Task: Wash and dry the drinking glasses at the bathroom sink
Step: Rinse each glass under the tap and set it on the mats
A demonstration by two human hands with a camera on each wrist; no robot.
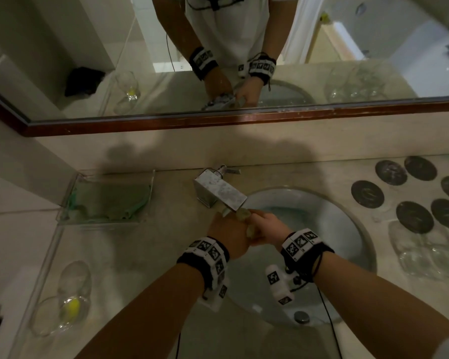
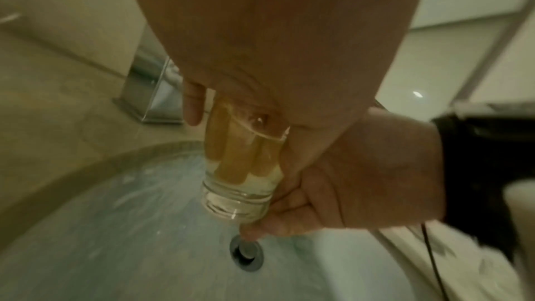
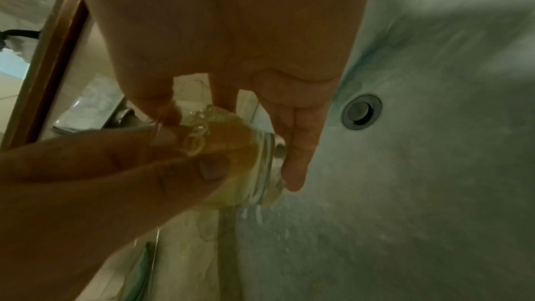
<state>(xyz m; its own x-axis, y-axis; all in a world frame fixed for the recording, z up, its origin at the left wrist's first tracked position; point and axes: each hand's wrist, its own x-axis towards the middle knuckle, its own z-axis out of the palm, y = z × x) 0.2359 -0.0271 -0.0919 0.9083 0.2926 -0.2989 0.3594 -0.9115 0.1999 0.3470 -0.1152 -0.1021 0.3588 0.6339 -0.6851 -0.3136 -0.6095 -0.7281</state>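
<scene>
A clear drinking glass (image 1: 244, 216) lies tilted just under the spout of the square metal faucet (image 1: 219, 189), over the round sink (image 1: 347, 229). My left hand (image 1: 226, 231) has its fingers pushed inside the glass (image 2: 240, 196) and its thumb on the outside wall. My right hand (image 1: 267, 226) grips the thick base of the glass (image 3: 260, 164), fingers curled behind it. In the right wrist view drops of water fall from the glass into the sink (image 3: 434, 168). The left hand (image 3: 101, 180) reaches in from the lower left there.
Several upturned clear glasses (image 1: 425, 255) and dark round coasters (image 1: 415, 217) sit right of the sink. On the left are a glass tray with a green cloth (image 1: 109, 200) and a glass holding something yellow (image 1: 73, 304). The drain (image 2: 247, 253) lies below the hands. A framed mirror (image 1: 218, 120) hangs behind.
</scene>
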